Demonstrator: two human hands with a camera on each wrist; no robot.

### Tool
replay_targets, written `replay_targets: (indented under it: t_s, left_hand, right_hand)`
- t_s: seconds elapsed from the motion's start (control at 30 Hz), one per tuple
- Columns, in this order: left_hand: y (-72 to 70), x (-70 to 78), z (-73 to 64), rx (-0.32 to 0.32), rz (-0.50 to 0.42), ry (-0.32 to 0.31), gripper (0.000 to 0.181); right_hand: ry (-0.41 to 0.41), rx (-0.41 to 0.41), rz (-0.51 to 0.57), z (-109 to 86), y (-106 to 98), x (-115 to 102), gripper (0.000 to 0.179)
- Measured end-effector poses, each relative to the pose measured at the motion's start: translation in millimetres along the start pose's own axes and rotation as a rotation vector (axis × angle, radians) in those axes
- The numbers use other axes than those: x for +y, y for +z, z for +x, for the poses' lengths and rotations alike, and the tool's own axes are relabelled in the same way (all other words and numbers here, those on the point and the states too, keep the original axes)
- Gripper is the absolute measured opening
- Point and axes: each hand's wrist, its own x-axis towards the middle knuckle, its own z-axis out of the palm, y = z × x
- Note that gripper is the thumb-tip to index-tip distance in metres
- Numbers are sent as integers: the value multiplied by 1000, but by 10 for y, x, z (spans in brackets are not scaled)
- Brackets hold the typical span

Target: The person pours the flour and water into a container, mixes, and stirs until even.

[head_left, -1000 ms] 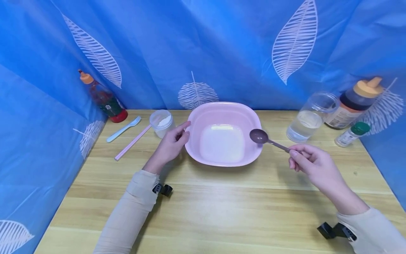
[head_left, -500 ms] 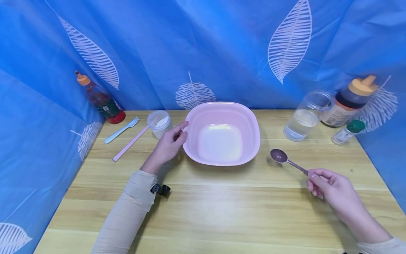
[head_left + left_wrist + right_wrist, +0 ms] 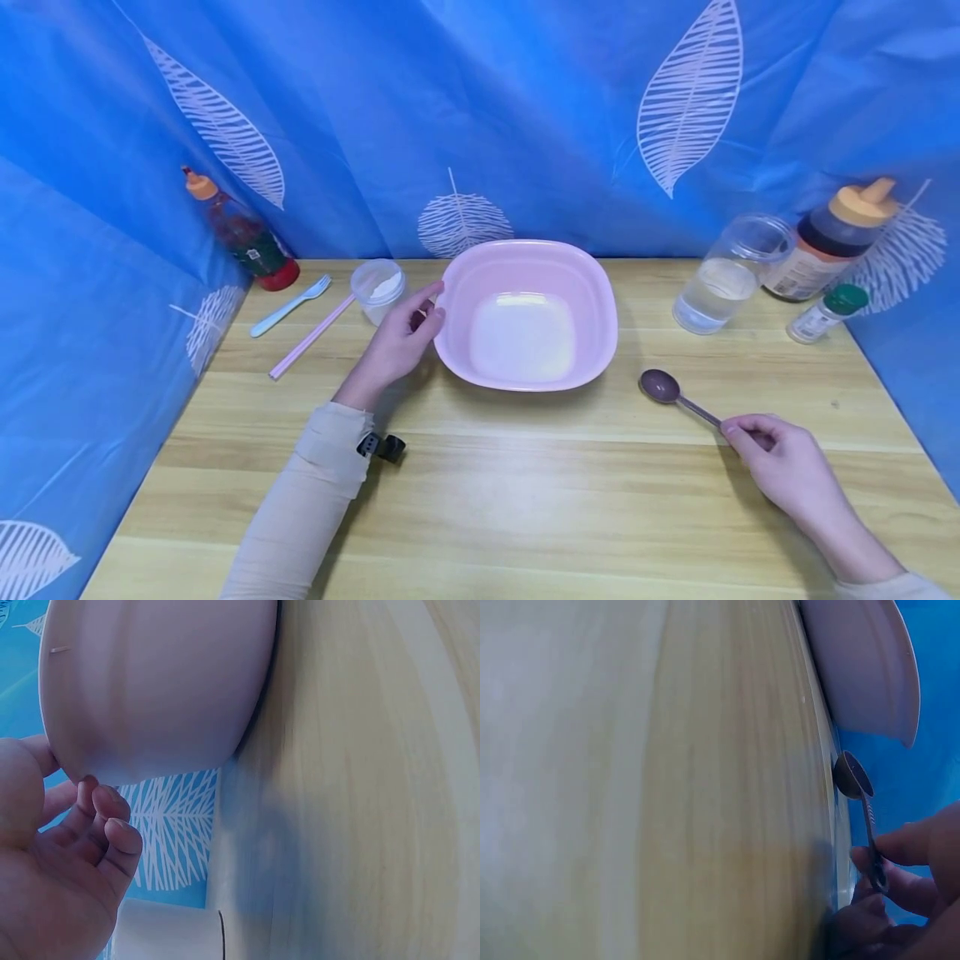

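Note:
A pink basin stands on the wooden table near the back edge. My left hand pinches its left rim between thumb and fingers; in the left wrist view the fingertips meet the rim from outside. To the right of the basin, a brown measuring spoon lies low over the table, bowl up and pointing left. My right hand pinches the end of its handle. In the right wrist view the spoon bowl is right at the tabletop, apart from the basin.
Left of the basin are a jar of white powder, pink chopsticks, a light blue fork and a red sauce bottle. On the right stand a water container, a dark sauce bottle and a green-capped shaker.
The right hand has carried the measuring spoon from over the basin's right rim to the right and down to the tabletop. The left hand has stayed at the basin.

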Motion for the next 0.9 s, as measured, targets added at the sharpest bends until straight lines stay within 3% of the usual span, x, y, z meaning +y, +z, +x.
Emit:
replay_targets:
  t_s: [0.13,0.37,0.63,0.9]
  left_hand:
    - [-8,-10,-8,21,-22,6,50]
    - [-30,-4,-58,20,-26,16,48]
    - [-61,-13,-92,47,-27,6,47]
    - [-87,23,-155,82,34,22,45]
  right_hand:
    - [-56,31,-54,14,4,39,28]
    - [-135,-1,-77,44,23,75,19]
    - [-206,16,-111,107,43,88,10]
    - [-293,6,-99,136,-36,83,16]
